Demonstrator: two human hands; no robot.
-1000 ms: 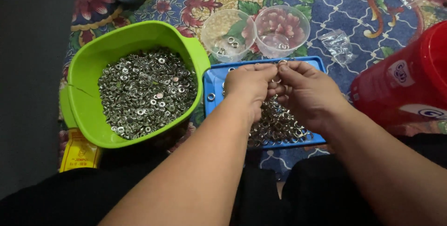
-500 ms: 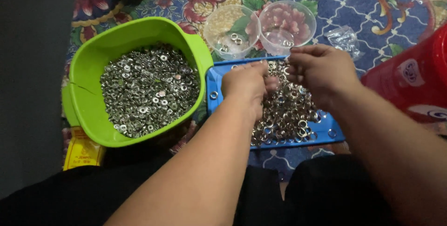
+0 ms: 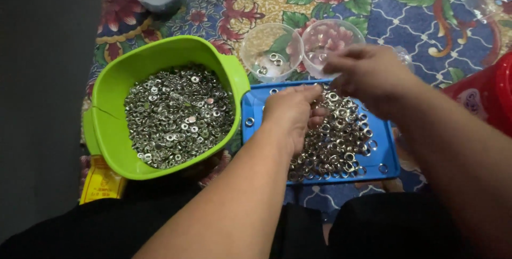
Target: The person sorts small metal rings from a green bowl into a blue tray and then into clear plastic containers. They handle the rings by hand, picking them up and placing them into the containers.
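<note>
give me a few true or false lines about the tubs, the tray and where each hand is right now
1. The green tub holds a heap of small metal rings. True.
2. The blue tray is bare. False: a pile of metal rings covers much of it.
3. The left hand is on the ring pile on the tray. True.
4. The right hand is inside the green tub. False: it is raised over the far end of the tray, beside the two clear cups.
5. Both clear cups are filled to the brim. False: the left one holds only a few rings; the right one's contents are hard to tell.
</note>
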